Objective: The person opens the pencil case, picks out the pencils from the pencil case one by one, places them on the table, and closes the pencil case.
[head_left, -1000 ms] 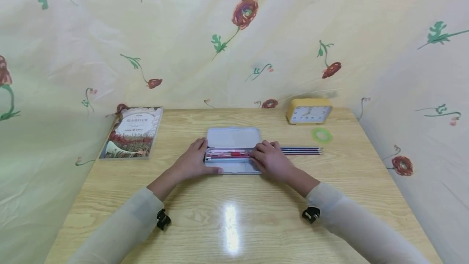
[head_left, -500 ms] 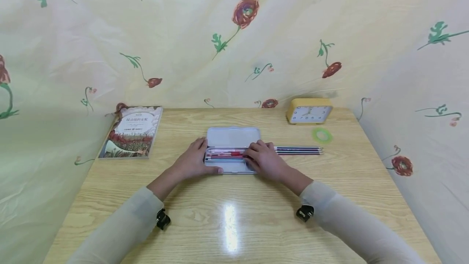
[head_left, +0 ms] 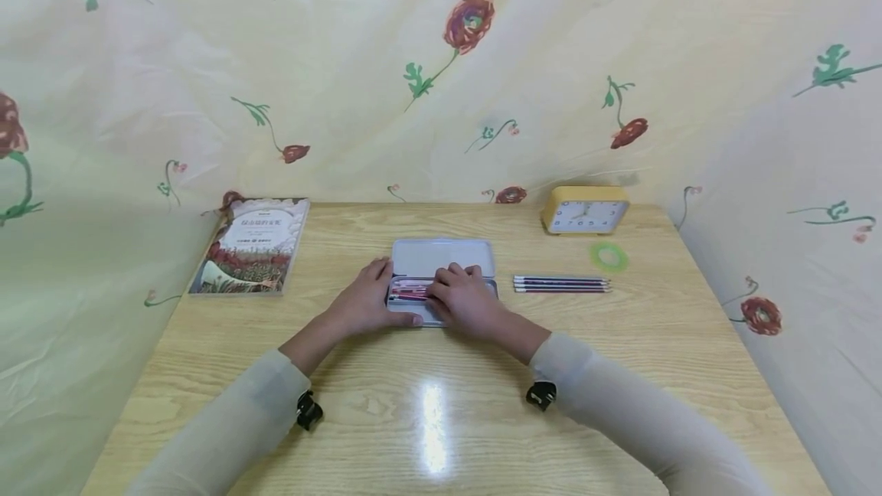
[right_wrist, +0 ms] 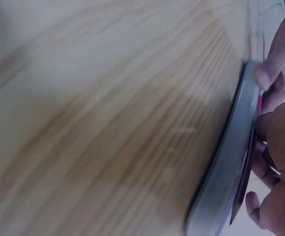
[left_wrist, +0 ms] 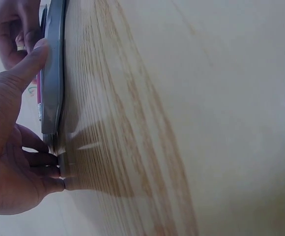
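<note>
An open grey metal pencil case [head_left: 444, 255] lies on the table with its lid tipped back. Several pens and pencils [head_left: 408, 288] fill its rear part. Holding the case's left end is my left hand [head_left: 361, 303], thumb on the front rim and fingers round the side; the left wrist view shows this thumb on the rim. Over the middle of the case, my right hand [head_left: 468, 303] pinches a dark pencil [right_wrist: 244, 182], whose point shows past the fingers in the right wrist view. The hand hides part of the case's contents.
Several striped pencils [head_left: 561, 284] lie side by side right of the case. Behind them are a green tape roll [head_left: 609, 256] and a yellow alarm clock [head_left: 586, 210]. A book [head_left: 251, 247] lies at the back left, near the floral cloth [head_left: 358, 98] behind the table.
My right hand has slid left along the case, from its right end to its middle. The striped pencils on the table are now fully uncovered. My left hand stays at the case's left end.
</note>
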`<control>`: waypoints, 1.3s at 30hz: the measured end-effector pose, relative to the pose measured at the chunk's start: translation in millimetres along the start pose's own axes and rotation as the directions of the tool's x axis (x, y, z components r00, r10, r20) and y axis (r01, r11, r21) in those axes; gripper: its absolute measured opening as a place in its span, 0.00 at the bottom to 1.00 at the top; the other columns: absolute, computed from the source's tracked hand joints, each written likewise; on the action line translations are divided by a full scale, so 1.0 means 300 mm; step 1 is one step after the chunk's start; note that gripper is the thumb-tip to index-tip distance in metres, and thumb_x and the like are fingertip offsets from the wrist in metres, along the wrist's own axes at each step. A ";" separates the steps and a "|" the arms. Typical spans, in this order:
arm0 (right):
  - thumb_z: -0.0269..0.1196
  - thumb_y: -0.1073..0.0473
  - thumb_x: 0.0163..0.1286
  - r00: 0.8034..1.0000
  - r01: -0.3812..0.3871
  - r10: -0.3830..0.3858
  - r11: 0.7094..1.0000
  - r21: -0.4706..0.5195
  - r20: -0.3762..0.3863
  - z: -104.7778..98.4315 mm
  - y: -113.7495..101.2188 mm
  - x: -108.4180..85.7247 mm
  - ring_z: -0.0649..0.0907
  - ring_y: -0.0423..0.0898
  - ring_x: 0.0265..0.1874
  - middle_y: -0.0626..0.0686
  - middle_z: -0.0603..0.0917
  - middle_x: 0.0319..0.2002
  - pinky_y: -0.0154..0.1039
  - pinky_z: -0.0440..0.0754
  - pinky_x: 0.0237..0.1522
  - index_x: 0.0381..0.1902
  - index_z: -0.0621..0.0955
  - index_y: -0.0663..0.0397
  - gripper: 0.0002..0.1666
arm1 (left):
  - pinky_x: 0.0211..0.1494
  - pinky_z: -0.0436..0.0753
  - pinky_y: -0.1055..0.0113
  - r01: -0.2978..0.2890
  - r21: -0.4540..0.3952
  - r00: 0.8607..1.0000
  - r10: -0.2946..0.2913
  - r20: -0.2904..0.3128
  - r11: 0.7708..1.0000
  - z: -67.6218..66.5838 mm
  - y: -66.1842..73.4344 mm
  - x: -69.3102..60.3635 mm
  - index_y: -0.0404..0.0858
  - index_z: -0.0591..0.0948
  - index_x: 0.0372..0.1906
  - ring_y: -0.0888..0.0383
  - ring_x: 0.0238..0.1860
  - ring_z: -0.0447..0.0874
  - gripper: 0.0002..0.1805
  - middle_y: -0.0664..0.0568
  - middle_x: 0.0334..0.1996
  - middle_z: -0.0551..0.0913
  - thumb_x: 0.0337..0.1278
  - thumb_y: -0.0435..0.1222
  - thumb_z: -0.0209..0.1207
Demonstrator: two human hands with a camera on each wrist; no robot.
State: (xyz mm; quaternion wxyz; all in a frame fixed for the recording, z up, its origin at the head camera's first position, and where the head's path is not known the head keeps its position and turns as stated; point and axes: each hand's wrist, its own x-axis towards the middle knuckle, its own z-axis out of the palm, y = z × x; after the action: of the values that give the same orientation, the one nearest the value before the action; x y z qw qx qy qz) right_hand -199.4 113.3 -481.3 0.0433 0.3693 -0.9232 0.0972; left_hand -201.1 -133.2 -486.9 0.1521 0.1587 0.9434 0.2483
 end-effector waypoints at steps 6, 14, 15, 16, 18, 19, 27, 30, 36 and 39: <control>0.69 0.53 0.81 1.000 -0.012 0.012 1.000 -0.025 0.016 -0.005 -0.027 0.023 0.81 0.52 0.49 0.53 0.88 0.51 0.62 0.81 0.57 0.53 0.91 0.51 0.11 | 0.87 0.67 0.39 -0.003 0.010 1.000 0.003 -0.002 1.000 0.000 0.004 0.008 0.29 0.50 0.90 0.35 0.91 0.49 0.77 0.33 0.90 0.51 0.53 0.74 0.73; 0.72 0.50 0.78 0.996 0.082 -0.090 0.964 -0.252 -0.019 0.001 -0.045 0.026 0.80 0.52 0.51 0.51 0.88 0.52 0.63 0.79 0.59 0.51 0.91 0.49 0.12 | 0.86 0.68 0.38 -0.019 0.022 1.000 0.019 -0.009 1.000 -0.006 -0.003 0.011 0.26 0.50 0.89 0.33 0.90 0.51 0.76 0.32 0.89 0.52 0.54 0.73 0.73; 0.72 0.50 0.78 0.994 0.097 -0.108 0.954 -0.284 -0.023 0.003 -0.046 0.025 0.80 0.52 0.51 0.50 0.88 0.52 0.63 0.80 0.59 0.51 0.90 0.49 0.12 | 0.86 0.68 0.38 -0.024 0.023 1.000 0.024 -0.010 0.999 -0.006 -0.004 0.011 0.25 0.50 0.88 0.33 0.90 0.51 0.76 0.31 0.89 0.53 0.55 0.73 0.73; 0.73 0.50 0.77 0.992 0.108 -0.123 0.945 -0.309 -0.028 0.004 -0.047 0.024 0.80 0.52 0.51 0.50 0.88 0.52 0.62 0.80 0.59 0.51 0.90 0.49 0.12 | 0.86 0.68 0.38 -0.027 0.025 1.000 0.028 -0.010 0.999 -0.007 -0.003 0.011 0.25 0.51 0.88 0.33 0.90 0.51 0.76 0.31 0.89 0.53 0.55 0.72 0.73; 0.74 0.49 0.76 0.989 0.119 -0.141 0.936 -0.331 -0.042 0.003 -0.048 0.023 0.80 0.52 0.51 0.50 0.88 0.53 0.63 0.80 0.59 0.50 0.90 0.49 0.12 | 0.87 0.67 0.38 -0.028 0.024 1.000 0.028 -0.008 0.999 -0.008 0.000 0.009 0.25 0.51 0.88 0.33 0.90 0.50 0.76 0.31 0.89 0.53 0.55 0.72 0.73; 0.74 0.50 0.76 0.988 0.119 -0.145 0.934 -0.336 -0.052 0.002 -0.048 0.021 0.81 0.52 0.51 0.50 0.89 0.52 0.63 0.79 0.59 0.49 0.90 0.49 0.12 | 0.87 0.67 0.38 -0.029 0.024 1.000 0.029 -0.008 0.999 -0.009 0.001 0.008 0.25 0.51 0.88 0.33 0.90 0.50 0.76 0.31 0.89 0.53 0.55 0.72 0.73; 0.73 0.48 0.77 0.990 0.082 -0.114 0.945 -0.316 -0.085 -0.033 -0.007 -0.011 0.78 0.54 0.52 0.49 0.87 0.51 0.64 0.76 0.61 0.49 0.89 0.48 0.12 | 0.86 0.69 0.39 -0.019 -0.007 1.000 0.019 -0.013 1.000 -0.006 0.008 0.004 0.28 0.51 0.89 0.36 0.90 0.53 0.77 0.34 0.90 0.53 0.52 0.72 0.75; 0.73 0.47 0.76 0.987 0.079 -0.119 0.942 -0.325 -0.107 -0.038 0.022 -0.033 0.78 0.54 0.52 0.49 0.85 0.49 0.64 0.76 0.61 0.49 0.89 0.46 0.12 | 0.87 0.68 0.40 -0.005 -0.014 1.000 0.005 -0.007 1.000 -0.004 0.008 0.002 0.29 0.51 0.89 0.36 0.90 0.52 0.77 0.35 0.90 0.52 0.51 0.73 0.75; 0.76 0.48 0.74 0.985 0.058 -0.109 0.941 -0.334 -0.136 -0.053 0.089 -0.094 0.77 0.54 0.51 0.50 0.83 0.47 0.65 0.79 0.59 0.49 0.90 0.44 0.12 | 0.86 0.68 0.39 0.000 -0.024 1.000 0.000 -0.004 1.000 0.002 0.002 0.001 0.30 0.49 0.90 0.36 0.90 0.52 0.78 0.36 0.91 0.51 0.51 0.73 0.75; 0.75 0.49 0.75 0.984 0.036 -0.091 0.945 -0.325 -0.155 -0.059 0.135 -0.133 0.78 0.54 0.50 0.50 0.83 0.46 0.66 0.79 0.60 0.49 0.91 0.44 0.10 | 0.86 0.68 0.39 -0.005 -0.029 1.000 0.005 -0.005 1.000 0.007 0.000 0.003 0.30 0.49 0.90 0.36 0.90 0.52 0.78 0.36 0.90 0.51 0.52 0.72 0.76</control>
State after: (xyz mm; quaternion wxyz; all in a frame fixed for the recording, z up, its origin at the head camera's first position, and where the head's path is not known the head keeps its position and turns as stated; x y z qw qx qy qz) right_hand -198.3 172.7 -476.0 0.1835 0.3775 -0.9073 -0.0251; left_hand -201.1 -132.0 -488.8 0.1513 0.1581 0.9397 0.2629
